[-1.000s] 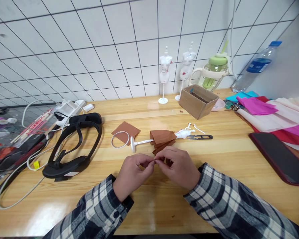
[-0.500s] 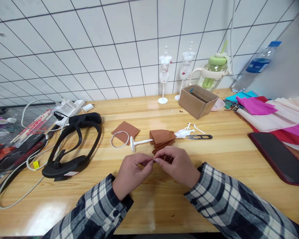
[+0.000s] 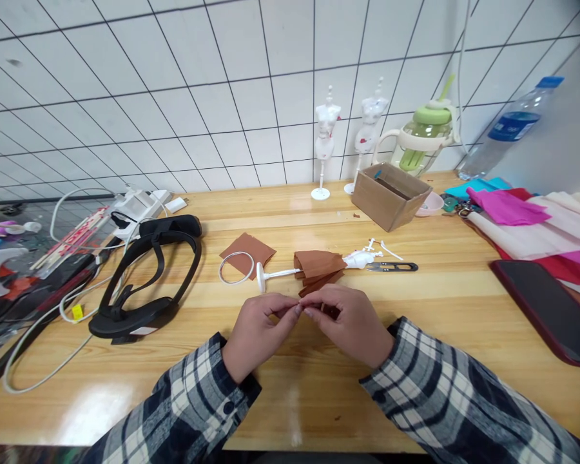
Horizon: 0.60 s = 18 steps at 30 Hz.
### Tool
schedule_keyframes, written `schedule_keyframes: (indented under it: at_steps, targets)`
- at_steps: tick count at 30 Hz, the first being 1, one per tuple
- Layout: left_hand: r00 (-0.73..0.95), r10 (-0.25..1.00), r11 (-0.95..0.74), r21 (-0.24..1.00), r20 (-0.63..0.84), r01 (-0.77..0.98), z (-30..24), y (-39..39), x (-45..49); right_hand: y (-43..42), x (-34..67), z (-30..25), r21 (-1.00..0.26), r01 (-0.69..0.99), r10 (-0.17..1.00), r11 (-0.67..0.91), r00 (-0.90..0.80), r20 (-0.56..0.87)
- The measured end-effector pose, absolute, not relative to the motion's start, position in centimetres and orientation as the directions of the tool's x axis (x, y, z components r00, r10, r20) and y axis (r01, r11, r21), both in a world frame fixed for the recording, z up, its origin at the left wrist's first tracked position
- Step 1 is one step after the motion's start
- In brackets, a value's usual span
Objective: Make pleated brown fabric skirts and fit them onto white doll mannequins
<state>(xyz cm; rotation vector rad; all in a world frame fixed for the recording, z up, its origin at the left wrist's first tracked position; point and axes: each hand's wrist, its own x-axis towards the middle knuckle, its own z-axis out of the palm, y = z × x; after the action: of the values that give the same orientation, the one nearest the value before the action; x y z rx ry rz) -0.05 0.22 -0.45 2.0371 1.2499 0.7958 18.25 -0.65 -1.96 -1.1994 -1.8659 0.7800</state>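
My left hand (image 3: pixel 261 332) and my right hand (image 3: pixel 352 319) meet fingertip to fingertip over the table, each in a pinch. Whatever lies between the fingertips is too small and covered to make out. Just beyond them a small white dress-form mannequin (image 3: pixel 360 259) lies on its side, its stand pointing left. Brown cloth (image 3: pixel 319 263) is wrapped around its lower part, with loose folds reaching toward my right hand. Thread snips (image 3: pixel 401 266) lie by the mannequin's upper end. To the left, a thin pale ring (image 3: pixel 236 283) partly overlaps a brown cloth square (image 3: pixel 256 248).
Two upright mannequins (image 3: pixel 325 145) stand by the tiled wall. Beside them are a cardboard box (image 3: pixel 386 203), a green-lidded cup (image 3: pixel 425 132) and a plastic bottle (image 3: pixel 507 129). Coloured fabrics (image 3: pixel 522 232) and a phone (image 3: pixel 546 309) lie right; a black headset strap (image 3: pixel 149 309) and cables lie left.
The whole view has shifted slightly, with things appearing a little farther right. My hands stay pinched together at nearly the same place, fingertips a touch closer. The objects on the table have not moved.
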Motion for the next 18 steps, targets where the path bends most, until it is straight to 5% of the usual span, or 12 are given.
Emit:
schedule_keyframes:
  at_steps: [18]
  targets:
    - [0.381,0.911,-0.373,0.713,0.16,0.594,-0.93,0.03,-0.23,-1.33,18.26,-2.03,-0.642,0.579,0.864,0.503,-0.32,0.388]
